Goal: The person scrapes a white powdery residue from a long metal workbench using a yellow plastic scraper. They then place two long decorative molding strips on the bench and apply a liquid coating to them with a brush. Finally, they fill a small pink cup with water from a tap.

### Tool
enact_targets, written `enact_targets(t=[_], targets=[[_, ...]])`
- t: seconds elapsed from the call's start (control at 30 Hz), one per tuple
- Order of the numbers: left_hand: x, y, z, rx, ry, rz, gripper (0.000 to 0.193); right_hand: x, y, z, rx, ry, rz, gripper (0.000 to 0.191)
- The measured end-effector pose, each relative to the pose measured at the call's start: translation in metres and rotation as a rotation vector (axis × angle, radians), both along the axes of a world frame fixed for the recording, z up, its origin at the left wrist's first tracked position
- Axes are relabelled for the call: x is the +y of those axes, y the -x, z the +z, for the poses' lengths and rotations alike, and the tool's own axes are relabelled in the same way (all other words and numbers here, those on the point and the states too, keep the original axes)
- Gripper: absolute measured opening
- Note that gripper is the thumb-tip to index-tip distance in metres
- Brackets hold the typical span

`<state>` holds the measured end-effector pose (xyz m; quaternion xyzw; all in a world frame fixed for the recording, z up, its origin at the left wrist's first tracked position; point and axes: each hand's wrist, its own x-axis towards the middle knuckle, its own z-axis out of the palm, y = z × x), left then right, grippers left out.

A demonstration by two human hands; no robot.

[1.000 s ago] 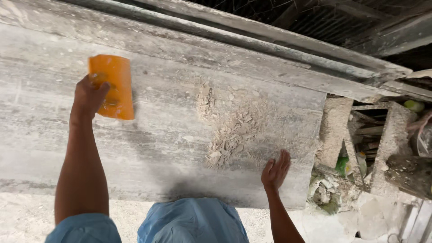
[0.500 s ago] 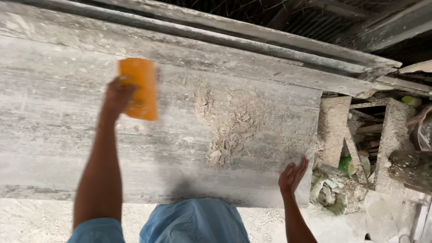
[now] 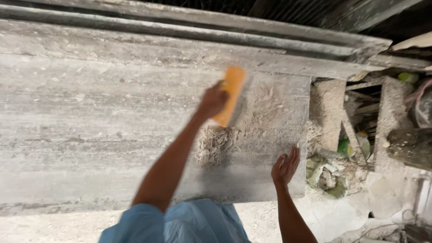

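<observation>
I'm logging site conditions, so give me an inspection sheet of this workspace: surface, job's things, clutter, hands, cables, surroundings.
Surface: grey stone slab, streaked and dusty, with a rough crumbly patch near its right end.
Job's things: orange scraper pressed flat on the slab, blurred.
Clutter: rubble and green scraps past the slab's right end.
Hands: left hand grips the scraper; right hand rests open at the slab's near right edge.
Cables: a thin cord or wire lies on the ground at lower right.
Surroundings: more slabs stacked behind; concrete blocks at right; pale dusty ground.
</observation>
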<state>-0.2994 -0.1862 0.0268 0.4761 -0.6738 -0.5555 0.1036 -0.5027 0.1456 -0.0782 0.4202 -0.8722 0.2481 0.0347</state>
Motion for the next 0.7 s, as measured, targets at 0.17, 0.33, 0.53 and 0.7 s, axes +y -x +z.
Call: enact_targets(t=[0.17, 0.33, 0.53, 0.7], targets=[[0.009, -0.239, -0.015, 0.034, -0.178, 0.342, 0.039, 0.002, 0.0, -0.009, 0.009, -0.03, -0.006, 0.065], [0.08, -0.315, -0.039, 0.112, -0.233, 0.419, 0.039, -0.001, -0.002, -0.01, 0.045, -0.07, -0.012, 0.068], [0.156, -0.023, -0.06, 0.067, -0.002, 0.171, 0.047, -0.004, -0.006, -0.003, 0.05, -0.093, 0.0, 0.067], [0.097, -0.089, -0.051, -0.065, 0.245, 0.127, 0.046, -0.003, -0.006, 0.001, -0.014, 0.016, 0.002, 0.07]])
